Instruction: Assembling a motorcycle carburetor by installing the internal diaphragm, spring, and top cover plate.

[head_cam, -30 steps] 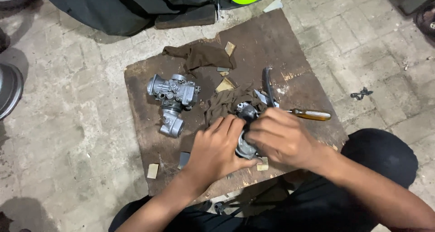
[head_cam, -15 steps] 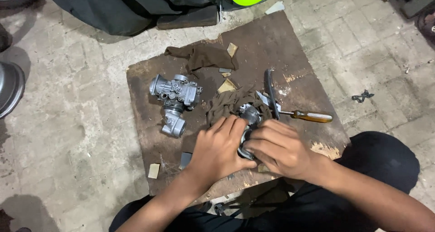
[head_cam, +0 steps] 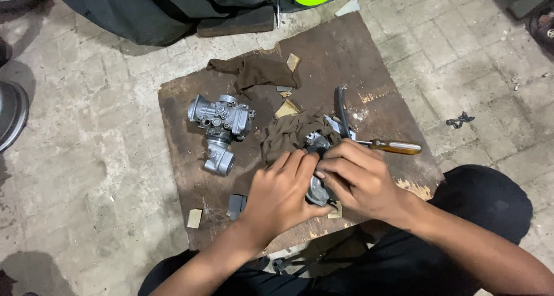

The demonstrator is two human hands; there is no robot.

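Since the earlier frame both our hands have slid a little down the board toward us, and the metal part between them has come along. Our left hand (head_cam: 283, 195) lies palm down with its fingers curled over the near side of a grey carburetor body (head_cam: 317, 186), and our right hand (head_cam: 360, 177) is clenched around the same piece from the other side, fingertips pressed on its top. Both hands are grasping it; most of it is hidden under them, with only a rounded grey edge showing low between the palms and a dark bit of casting at the top.

The carburetor body sits on a worn brown wooden board (head_cam: 196, 180) laid on the paved floor (head_cam: 86, 157), near the board's front edge. Just behind our fingers lies a crumpled brown rag (head_cam: 291, 135), touching the part. A screwdriver with an amber handle (head_cam: 395, 147) lies just beside our right hand, its shaft pointing in toward the part. A black-handled tool (head_cam: 341, 108) stands off behind it.

Well apart to the left rests a second carburetor (head_cam: 219, 125), silver, lying on its side. Another brown rag (head_cam: 254, 72) is at the board's far side. Small scraps of sandpaper (head_cam: 195, 218) lie about the board.
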